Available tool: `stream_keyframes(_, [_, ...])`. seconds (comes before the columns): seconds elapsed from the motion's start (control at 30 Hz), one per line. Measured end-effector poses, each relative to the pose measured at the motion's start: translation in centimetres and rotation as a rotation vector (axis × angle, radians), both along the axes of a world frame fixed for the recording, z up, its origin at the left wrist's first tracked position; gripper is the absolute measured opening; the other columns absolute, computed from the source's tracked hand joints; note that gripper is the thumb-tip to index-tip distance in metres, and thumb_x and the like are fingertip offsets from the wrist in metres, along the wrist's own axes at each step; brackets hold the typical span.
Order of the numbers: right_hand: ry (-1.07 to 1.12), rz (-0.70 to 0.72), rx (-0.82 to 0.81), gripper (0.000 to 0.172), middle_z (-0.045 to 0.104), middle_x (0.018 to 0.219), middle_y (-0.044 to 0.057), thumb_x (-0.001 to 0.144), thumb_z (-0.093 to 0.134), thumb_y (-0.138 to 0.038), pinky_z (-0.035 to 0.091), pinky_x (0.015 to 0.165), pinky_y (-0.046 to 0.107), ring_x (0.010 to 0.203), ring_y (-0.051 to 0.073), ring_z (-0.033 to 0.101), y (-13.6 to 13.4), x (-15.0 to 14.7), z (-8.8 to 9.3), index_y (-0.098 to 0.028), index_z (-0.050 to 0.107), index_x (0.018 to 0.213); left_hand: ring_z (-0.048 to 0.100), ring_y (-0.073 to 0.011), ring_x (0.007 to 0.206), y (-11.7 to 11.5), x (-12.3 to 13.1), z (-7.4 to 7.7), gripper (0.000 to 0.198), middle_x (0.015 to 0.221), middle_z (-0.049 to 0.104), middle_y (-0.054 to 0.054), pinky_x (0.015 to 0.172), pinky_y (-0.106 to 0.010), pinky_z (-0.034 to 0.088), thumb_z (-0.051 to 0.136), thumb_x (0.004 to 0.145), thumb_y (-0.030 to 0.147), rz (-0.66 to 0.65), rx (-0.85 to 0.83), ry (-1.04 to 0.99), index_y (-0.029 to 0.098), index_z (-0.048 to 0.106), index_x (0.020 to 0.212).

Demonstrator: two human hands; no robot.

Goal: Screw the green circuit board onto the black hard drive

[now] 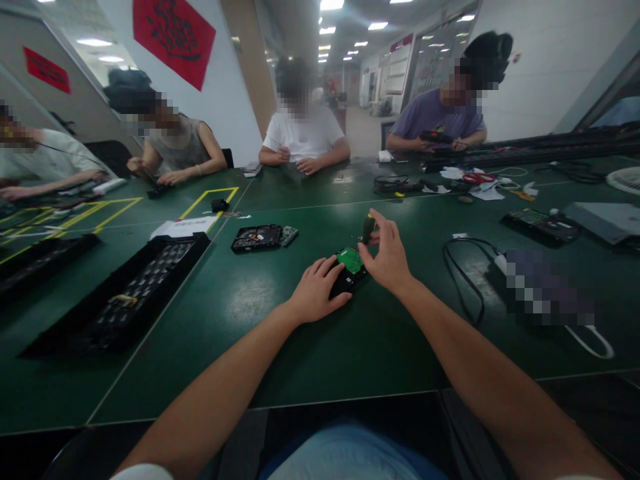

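A black hard drive with a green circuit board [351,261] lies on the green table in front of me. My left hand [318,291] rests on its left side, fingers spread, pressing it against the tabletop. My right hand [389,257] is closed around a dark green screwdriver [369,227], held upright at the drive's upper right edge. The hand and drive hide where its tip meets the drive. Small specks, perhaps screws, lie just beyond the board. Further left lies an opened drive [257,238] with a loose circuit board [289,235] against it.
Long black trays [125,293] stand at the left. Right of me are a black cable [463,273], a blurred-out object [547,287], another drive [540,225] and a grey box [607,220]. Several people sit across the green table [240,360], with cables and scraps near them.
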State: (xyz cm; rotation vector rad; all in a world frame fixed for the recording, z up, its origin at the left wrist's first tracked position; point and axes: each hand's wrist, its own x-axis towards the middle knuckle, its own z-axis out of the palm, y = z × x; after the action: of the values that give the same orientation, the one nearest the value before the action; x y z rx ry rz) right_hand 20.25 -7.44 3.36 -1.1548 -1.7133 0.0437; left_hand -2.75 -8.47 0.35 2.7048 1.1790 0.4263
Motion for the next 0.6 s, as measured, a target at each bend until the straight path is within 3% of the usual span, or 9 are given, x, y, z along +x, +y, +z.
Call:
stream_keyframes(0.17, [0.009, -0.02, 0.021, 0.07, 0.049, 0.128, 0.01, 0.092, 0.064, -0.022, 0.065, 0.085, 0.046, 0.093, 0.022, 0.064, -0.17, -0.01, 0.34, -0.035, 0.039, 0.156, 0.03, -0.0401, 0.155, 0.03, 0.01, 0.04, 0.078, 0.168, 0.035, -0.015, 0.124, -0.059, 0.031, 0.06, 0.095, 0.062, 0.007, 0.0, 0.002, 0.02, 0.043, 0.158])
stream_keyframes(0.4, [0.018, 0.01, 0.027, 0.074, 0.046, 0.137, 0.012, 0.093, 0.057, -0.017, 0.063, 0.09, 0.045, 0.103, 0.023, 0.063, -0.36, -0.19, 0.21, -0.033, 0.031, 0.161, 0.029, -0.0392, 0.155, -0.01, 0.04, -0.04, 0.077, 0.168, 0.035, -0.014, 0.124, -0.059, 0.032, 0.06, 0.095, 0.061, 0.004, -0.001, -0.009, 0.022, 0.042, 0.159])
stream_keyframes(0.6, [0.035, -0.062, 0.041, 0.061, 0.049, 0.127, 0.01, 0.094, 0.063, -0.024, 0.064, 0.086, 0.047, 0.091, 0.021, 0.064, -0.27, 0.05, 0.49, -0.032, 0.046, 0.152, 0.03, -0.0393, 0.155, 0.02, 0.1, -0.1, 0.078, 0.168, 0.036, -0.015, 0.124, -0.059, 0.032, 0.06, 0.095, 0.062, 0.007, 0.011, 0.001, 0.02, 0.042, 0.158])
